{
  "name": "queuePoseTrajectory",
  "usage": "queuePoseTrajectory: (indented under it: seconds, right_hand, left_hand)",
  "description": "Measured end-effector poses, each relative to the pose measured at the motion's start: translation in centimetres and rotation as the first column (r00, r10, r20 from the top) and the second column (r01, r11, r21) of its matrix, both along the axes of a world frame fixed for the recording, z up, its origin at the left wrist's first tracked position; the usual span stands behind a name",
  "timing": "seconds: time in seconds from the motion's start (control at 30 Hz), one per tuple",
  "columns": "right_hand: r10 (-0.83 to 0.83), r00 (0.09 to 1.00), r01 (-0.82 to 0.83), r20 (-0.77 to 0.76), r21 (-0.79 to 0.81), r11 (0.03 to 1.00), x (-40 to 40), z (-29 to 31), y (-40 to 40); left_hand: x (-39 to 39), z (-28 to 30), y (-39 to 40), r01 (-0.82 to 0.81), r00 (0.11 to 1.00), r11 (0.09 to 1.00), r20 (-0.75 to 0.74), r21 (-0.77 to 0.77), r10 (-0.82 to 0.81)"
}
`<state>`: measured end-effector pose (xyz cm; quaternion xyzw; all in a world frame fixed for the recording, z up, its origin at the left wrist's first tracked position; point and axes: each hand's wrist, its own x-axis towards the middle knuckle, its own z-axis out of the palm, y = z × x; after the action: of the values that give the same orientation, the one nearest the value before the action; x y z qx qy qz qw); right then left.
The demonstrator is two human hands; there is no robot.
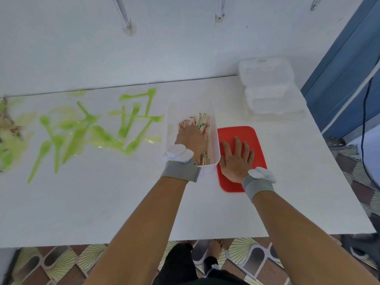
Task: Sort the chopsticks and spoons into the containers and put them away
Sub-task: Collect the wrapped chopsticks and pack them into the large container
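Reaching into the white bin (pixel 213 159), left hand (pixel 192 138) seemingly grips chopsticks (pixel 202 122); right hand (pixel 236 159) spread flat on red lid (pixel 255 136).

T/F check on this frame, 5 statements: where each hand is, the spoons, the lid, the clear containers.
1. The left hand is inside the white bin on the wrapped chopsticks. True.
2. The right hand grips a spoon. False: it lies flat, fingers spread, on the red lid.
3. The green spoons lie loose on the table. True.
4. The red lid sits left of the bin. False: right of it.
5. The clear containers hold spoons. False: no spoons visible in them.
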<state>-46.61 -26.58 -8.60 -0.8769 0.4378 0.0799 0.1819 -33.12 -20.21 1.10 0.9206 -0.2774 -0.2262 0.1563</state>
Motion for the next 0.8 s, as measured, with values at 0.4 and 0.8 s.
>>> queuePoseTrajectory:
  seconds: [0.4, 0.8]
  right_hand:
    - [-0.006, 0.999, 0.005, -0.051, -0.020, 1.000, 0.3, -0.3, 0.0]
    - [-0.016, 0.998, 0.015, -0.066, -0.018, 1.000, 0.3, -0.3, 0.2]
  left_hand:
    - [1.2, 0.8, 0.0, 0.014, 1.000, 0.997, 0.003, -0.076, -0.014]
    - [0.5, 0.1, -0.6, 0.009, 0.875, 0.999, -0.484, -0.052, -0.033]
